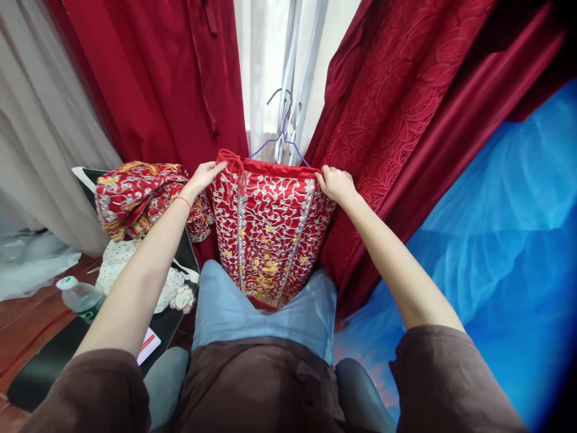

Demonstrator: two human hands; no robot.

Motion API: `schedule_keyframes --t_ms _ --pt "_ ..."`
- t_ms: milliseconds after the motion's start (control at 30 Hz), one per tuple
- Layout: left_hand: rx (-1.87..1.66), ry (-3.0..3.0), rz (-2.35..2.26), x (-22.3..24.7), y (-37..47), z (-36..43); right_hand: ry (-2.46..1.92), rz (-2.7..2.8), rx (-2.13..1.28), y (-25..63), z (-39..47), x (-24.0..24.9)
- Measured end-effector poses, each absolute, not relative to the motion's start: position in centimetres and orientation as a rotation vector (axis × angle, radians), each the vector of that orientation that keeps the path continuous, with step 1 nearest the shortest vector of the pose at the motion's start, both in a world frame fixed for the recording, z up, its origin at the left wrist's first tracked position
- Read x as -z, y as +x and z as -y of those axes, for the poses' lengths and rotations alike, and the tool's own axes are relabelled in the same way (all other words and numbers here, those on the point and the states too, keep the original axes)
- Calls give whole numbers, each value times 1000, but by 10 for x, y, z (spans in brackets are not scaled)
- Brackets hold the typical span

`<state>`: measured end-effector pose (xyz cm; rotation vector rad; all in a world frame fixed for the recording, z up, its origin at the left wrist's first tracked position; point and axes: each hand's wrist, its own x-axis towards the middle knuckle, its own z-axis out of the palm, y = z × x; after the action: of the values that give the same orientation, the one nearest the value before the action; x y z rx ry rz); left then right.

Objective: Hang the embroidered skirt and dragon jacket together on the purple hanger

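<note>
A red skirt (270, 228) with silver and gold embroidery hangs spread out in front of my knees. My left hand (207, 175) pinches the left end of its red waistband, beside a tied red cord. At the right end of the waistband, my right hand (336, 183) is closed on the fabric. A purple wire hanger (283, 135) shows behind the top edge, its hook pointing up and its lower part hidden by the skirt.
An embroidered red garment (139, 198) lies bundled on a black chair at the left. Below it are a dotted white bag (119, 264) and a clear bottle (81, 297). Red garments hang behind; blue tulle (487, 258) spreads at the right.
</note>
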<state>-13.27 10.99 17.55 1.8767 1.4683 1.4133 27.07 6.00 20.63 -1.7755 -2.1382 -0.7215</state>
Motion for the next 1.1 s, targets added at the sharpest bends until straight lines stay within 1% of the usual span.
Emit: schedule_keyframes --t_ms 133,233,300,400,500,567,600,767,900,1100 --pt "-1207 2091 -1742 -162 -140 -99 -1809 2185 646 264 -60 -203" --pt "-1028 2067 -2030 -162 -138 -98 -1870 2116 666 259 -58 -201" --pt "-958 2031 -2109 -164 -135 -99 -1906 2097 680 257 -57 -203" --pt "-962 2052 -2021 -167 -137 -98 -1962 2143 639 260 -56 -215" --pt "-957 2096 -1713 -168 -145 -92 -1992 2229 548 264 -56 -227" --pt "-953 2129 -1585 -169 -151 -88 -2001 2225 543 263 -55 -227" --pt "-932 2156 -1615 -169 -153 -86 -1999 2190 576 260 -55 -222" --pt "-540 2411 -2147 -176 -168 -77 -1879 1994 763 241 -59 -179" --pt "-613 2425 -2413 -189 -197 -61 -1809 1873 804 229 -67 -158" --pt "-521 1947 -2641 -201 -255 -22 -2013 1723 768 207 -68 -157"
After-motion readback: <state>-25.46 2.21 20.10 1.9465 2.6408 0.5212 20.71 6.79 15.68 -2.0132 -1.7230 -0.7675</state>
